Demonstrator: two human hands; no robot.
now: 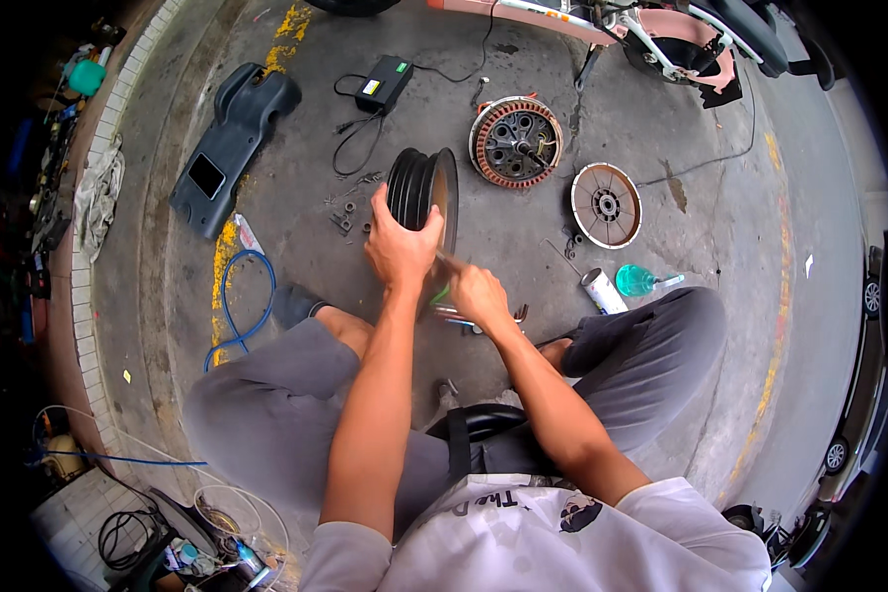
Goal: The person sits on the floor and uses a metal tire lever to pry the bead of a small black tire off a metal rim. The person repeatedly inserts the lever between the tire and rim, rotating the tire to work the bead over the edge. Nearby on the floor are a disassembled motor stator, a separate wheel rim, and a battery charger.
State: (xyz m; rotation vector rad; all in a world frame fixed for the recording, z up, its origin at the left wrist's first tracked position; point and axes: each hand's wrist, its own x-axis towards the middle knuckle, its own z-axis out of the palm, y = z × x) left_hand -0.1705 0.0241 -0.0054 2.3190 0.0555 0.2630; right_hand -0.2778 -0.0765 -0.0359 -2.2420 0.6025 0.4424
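Observation:
A black wheel rim (414, 187) with a grooved outer face stands on edge in front of me. My left hand (401, 247) is closed on its near edge, thumb on one side and fingers on the other. Against the rim's lower right side, my right hand (474, 294) is closed on a thin tool that I cannot make out. A bit of green shows beside that hand, and several metal hand tools lie on the ground below it. Beyond the rim lies a motor stator (516, 142) with copper windings. A round motor cover (606, 205) lies to its right.
A white can (602, 292) and a green spray bottle (635, 280) lie by my right knee. Loose nuts and bolts (343, 217) are left of the rim. Farther off are a black charger (384, 83), a dark plastic panel (235, 148), a blue hose (225, 296) and a pink scooter (523, 18).

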